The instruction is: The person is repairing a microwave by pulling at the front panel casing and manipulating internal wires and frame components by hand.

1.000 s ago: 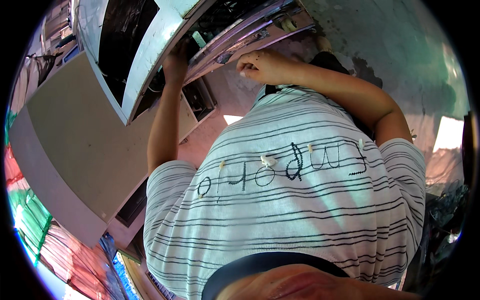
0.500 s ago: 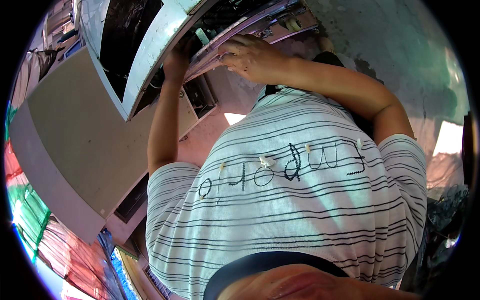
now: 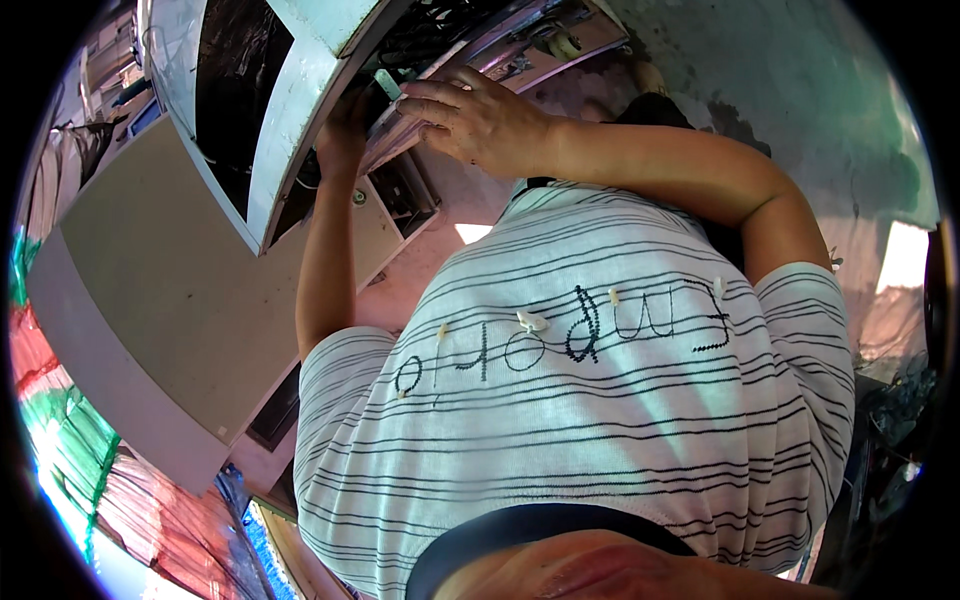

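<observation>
My left hand reaches up behind the edge of a worn, pale metal housing. Its fingers are lost in the dark opening there, so whether they hold anything is hidden. Across from it, my right hand lies over a long, pinkish metal panel, fingers stretched toward the left hand and slightly apart. Just beyond those fingertips sits a small pale green piece; contact with it cannot be made out. Farther along the panel is a round, roller-like part.
On the left stands a wide beige tabletop with a pale rim. Under it, next to my left forearm, is an open compartment. Stained concrete floor spreads to the right. Red and green sheeting hangs at the far left.
My right hand has slid left along the panel toward my left hand and the pale green piece. The left hand remains inside the housing, slightly lower in view.
</observation>
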Available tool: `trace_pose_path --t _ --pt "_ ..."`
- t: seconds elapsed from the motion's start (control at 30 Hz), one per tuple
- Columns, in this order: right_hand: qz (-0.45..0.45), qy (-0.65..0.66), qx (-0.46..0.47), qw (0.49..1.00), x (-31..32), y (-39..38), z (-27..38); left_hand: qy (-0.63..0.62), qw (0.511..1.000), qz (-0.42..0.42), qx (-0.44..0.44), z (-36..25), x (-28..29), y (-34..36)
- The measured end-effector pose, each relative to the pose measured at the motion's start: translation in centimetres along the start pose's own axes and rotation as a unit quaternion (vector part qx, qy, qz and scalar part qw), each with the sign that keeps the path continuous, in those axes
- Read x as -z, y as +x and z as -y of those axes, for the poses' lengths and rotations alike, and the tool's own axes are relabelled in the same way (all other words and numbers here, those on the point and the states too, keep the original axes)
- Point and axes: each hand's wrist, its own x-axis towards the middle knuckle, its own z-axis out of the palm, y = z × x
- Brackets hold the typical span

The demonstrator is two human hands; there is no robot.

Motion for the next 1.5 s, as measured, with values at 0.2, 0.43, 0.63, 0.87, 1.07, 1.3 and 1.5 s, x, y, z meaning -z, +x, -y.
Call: trace_pose_path --t 0.2,0.43,0.63,0.87,1.07,1.3,1.5 --pt "0.008 -0.029 -0.001 1.0 -0.6 -0.3 -0.3 0.004 1.0 0.0 -0.02 -0.1 0.2 0.4" --pt "0.045 -0.071 -0.014 0.996 -0.4 -0.1 0.0 -0.04 0.995 0.062 0.062 -1.3 0.8 0.9" --pt "0.068 -0.065 -0.015 0.995 -0.2 -0.2 -0.3 -0.075 0.984 0.09 0.136 -2.0 0.8 1.3" --pt "0.071 -0.05 -0.017 0.996 -0.2 -0.3 -0.2 -0.109 0.981 0.082 0.137 -1.9 0.7 1.2" --pt "0.053 -0.035 -0.018 0.998 -0.4 -0.3 -0.4 -0.134 0.97 0.125 0.162 -0.9 0.4 1.3" --pt "0.06 -0.033 -0.021 0.997 -0.3 -0.4 -0.5 -0.16 0.95 0.188 0.191 -0.3 0.3 2.0" --pt "0.054 -0.015 -0.016 0.998 -0.4 -0.4 -0.6 -0.306 0.889 0.203 0.274 2.6 -1.1 1.2"
